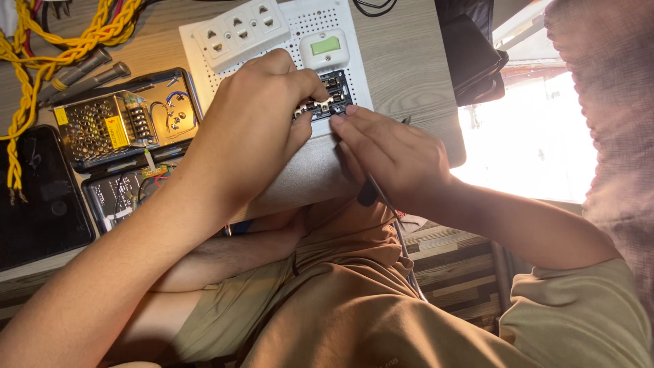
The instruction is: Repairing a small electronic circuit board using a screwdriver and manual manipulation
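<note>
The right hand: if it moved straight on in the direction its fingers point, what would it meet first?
The right hand points up-left. Its fingertips are already at the black terminal block on the white board, so it would probably meet that first; the left hand holds it from the other side.

one head-worn camera, looking steeply down and close over the desk (402,61), the person's own lap filling the bottom.

Wooden table (409,61) with white perforated board (354,65), phone (37,197)
</note>
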